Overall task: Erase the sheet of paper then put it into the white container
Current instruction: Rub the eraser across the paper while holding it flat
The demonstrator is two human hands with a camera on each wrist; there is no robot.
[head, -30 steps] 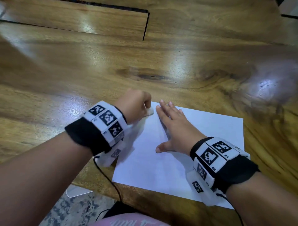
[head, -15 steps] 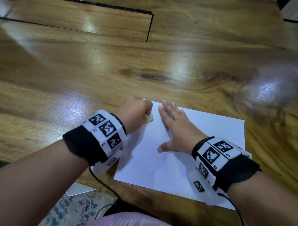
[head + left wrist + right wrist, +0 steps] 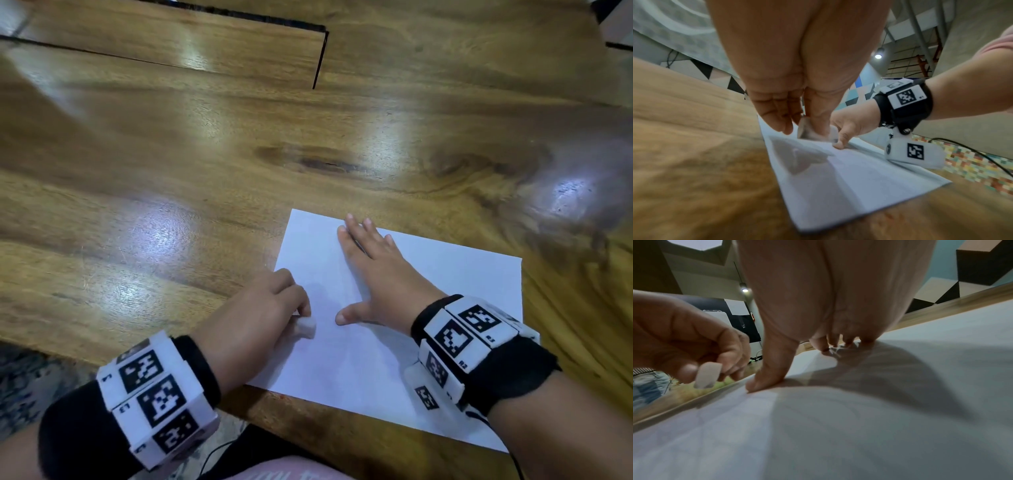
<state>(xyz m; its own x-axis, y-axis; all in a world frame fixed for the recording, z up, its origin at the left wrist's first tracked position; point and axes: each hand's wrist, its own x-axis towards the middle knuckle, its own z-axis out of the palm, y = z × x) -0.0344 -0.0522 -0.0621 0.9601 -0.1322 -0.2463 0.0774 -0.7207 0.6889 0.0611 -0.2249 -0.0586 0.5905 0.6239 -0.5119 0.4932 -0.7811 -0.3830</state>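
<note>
Paper [image 3: 394, 370] lies flat on the wooden surface [image 3: 171, 212], near its front edge, one long side toward the person. Sheet looks blank from the head view; faint lines only in the right wrist view, too dim to read.

Left hand [image 3: 253, 322]: fingers curled, pinching a small white eraser [image 3: 306, 327] between thumb and fingertips. Eraser sits at the sheet's left part, low end on or just above the paper; contact not certain from any view. Left wrist view shows the eraser [image 3: 813, 131] held under the thumb, its shadow on the sheet just below. Right wrist view shows it [image 3: 707, 377] end-on, blurred, gripped by the bent fingers.

Right hand [image 3: 380, 277]: laid flat on the paper, fingers straight and close together, pointing away from the person, thumb spread out to the left. Holds nothing; palm and fingertips press the sheet down. Thumb tip [image 3: 756, 384] touches the paper, near the eraser but apart from it.

Both wrists carry black bands with white marker blocks [image 3: 154, 394]. A thin black cable [image 3: 972, 151] runs off the right band.

A dark seam [image 3: 318, 58] cuts the far part of the surface. Patterned floor [image 3: 20, 387] shows below the near edge at left.

White container: not seen in any view.
</note>
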